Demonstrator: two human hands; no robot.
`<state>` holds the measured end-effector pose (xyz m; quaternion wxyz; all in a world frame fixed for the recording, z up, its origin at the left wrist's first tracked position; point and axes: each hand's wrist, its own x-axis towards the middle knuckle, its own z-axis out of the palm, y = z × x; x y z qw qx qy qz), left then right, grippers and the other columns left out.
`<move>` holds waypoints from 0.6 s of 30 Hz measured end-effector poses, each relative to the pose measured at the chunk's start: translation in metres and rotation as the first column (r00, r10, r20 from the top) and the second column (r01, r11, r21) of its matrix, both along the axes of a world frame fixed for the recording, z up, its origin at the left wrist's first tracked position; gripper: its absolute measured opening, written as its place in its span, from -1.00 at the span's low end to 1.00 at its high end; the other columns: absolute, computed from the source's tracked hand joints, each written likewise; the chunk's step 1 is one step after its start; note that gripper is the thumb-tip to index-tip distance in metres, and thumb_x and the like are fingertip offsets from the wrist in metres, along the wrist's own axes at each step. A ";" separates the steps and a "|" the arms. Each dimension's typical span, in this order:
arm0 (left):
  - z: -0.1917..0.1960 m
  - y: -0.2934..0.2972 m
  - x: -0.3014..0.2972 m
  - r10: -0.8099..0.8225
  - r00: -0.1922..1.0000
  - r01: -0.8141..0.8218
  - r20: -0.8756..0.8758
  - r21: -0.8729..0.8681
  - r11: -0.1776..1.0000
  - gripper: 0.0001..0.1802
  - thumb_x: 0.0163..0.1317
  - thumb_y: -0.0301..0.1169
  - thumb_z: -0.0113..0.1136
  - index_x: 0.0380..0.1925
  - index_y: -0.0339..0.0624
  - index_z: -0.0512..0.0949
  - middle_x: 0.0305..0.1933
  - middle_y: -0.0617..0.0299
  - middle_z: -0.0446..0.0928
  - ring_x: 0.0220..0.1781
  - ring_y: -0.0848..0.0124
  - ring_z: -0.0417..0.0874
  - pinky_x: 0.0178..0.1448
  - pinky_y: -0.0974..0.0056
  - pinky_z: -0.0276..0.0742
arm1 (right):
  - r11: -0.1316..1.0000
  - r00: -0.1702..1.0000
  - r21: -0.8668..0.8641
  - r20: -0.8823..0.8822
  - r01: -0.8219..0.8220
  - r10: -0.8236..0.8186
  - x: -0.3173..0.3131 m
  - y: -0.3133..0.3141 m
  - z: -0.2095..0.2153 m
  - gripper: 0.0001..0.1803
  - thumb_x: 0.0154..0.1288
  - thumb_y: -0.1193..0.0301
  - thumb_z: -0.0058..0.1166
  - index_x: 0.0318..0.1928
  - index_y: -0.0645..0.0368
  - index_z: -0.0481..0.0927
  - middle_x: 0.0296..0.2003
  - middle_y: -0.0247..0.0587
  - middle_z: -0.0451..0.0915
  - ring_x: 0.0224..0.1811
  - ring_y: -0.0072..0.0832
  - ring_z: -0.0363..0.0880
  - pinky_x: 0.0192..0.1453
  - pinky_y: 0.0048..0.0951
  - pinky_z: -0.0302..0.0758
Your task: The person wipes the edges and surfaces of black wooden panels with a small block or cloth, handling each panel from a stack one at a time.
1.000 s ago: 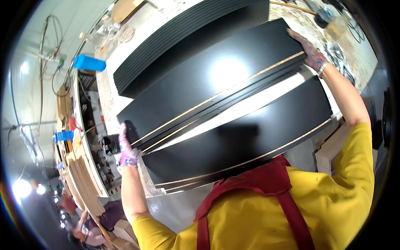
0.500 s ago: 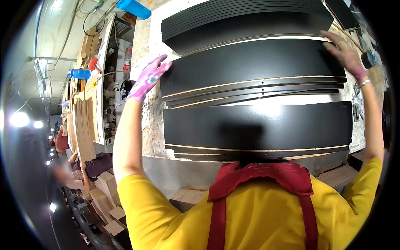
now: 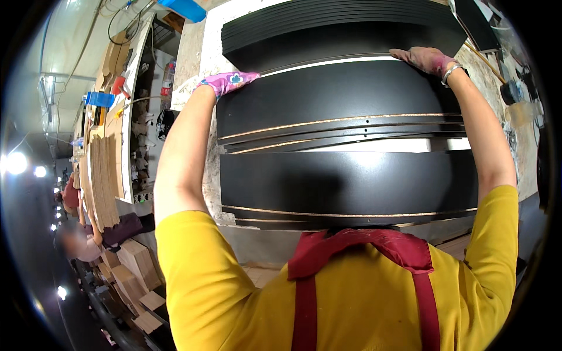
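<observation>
A long black board [image 3: 339,90] lies on top of a small pile in the middle of the bench. My left hand [image 3: 230,83], in a pink and purple patterned glove, rests at its far left corner with the fingers stretched out. Along the far edge, toward the right, my right hand [image 3: 424,60] lies with straight fingers, also gloved and stained. Beyond both hands stands a taller stack of black boards [image 3: 333,38]. A nearer black board [image 3: 345,181] lies over others just in front of me.
Left of the bench, a side table [image 3: 124,169] carries wooden strips, a red-headed tool [image 3: 119,85] and a blue object [image 3: 99,99]. A blue container [image 3: 184,8] sits at the far left. Another person [image 3: 88,243] is at the lower left, near stacked boards [image 3: 137,260].
Both hands have moved inward along the middle board's far edge: the left onto the corner, the right leftward and lower onto the edge. The view has shifted slightly.
</observation>
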<state>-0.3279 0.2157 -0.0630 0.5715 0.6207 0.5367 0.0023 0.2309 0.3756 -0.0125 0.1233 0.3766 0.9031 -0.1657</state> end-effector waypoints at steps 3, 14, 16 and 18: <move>0.004 -0.009 0.003 -0.067 0.986 0.072 -0.150 0.027 0.997 -0.35 0.59 -0.19 -0.47 0.52 -0.38 0.00 0.63 -0.04 -0.02 0.64 0.07 0.06 0.70 0.07 -0.11 | 0.992 0.992 -0.031 0.029 -0.121 0.122 0.009 0.011 -0.007 -0.54 0.60 0.09 -0.31 0.36 -0.18 0.43 -0.08 0.02 0.64 -0.16 0.08 0.49 0.03 -0.27 0.47; 0.054 -0.081 0.092 0.059 0.937 -0.027 -0.343 0.100 0.995 -0.20 0.42 0.32 -0.21 0.42 0.03 0.37 0.44 0.16 0.43 0.48 0.24 0.38 0.56 0.23 0.13 | 0.994 0.971 -0.059 0.218 -0.091 0.102 0.010 -0.034 0.007 -0.43 0.59 -0.04 -0.30 0.39 -0.04 0.39 -0.08 0.05 0.68 -0.08 -0.04 0.67 0.02 -0.12 0.55; 0.051 -0.084 0.084 0.190 0.939 -0.162 -0.287 0.119 0.980 -0.29 0.43 0.22 -0.09 0.35 -0.01 0.47 0.37 0.10 0.49 0.43 0.20 0.44 0.53 0.18 0.20 | 0.979 0.962 -0.050 0.199 0.198 -0.185 -0.012 -0.062 0.038 -0.48 0.52 -0.01 -0.08 0.29 -0.02 0.51 0.00 0.00 0.66 0.05 -0.06 0.63 0.13 -0.20 0.51; 0.092 -0.074 0.103 0.302 0.894 -0.186 -0.329 0.341 0.921 -0.41 0.43 0.08 0.04 0.22 -0.11 0.57 0.27 0.03 0.56 0.35 0.15 0.52 0.46 0.15 0.31 | 0.936 0.931 -0.013 -0.094 0.353 -0.352 0.016 -0.074 0.037 -0.51 0.45 0.03 0.08 0.23 0.02 0.58 0.06 -0.07 0.65 0.12 -0.10 0.60 0.22 -0.29 0.48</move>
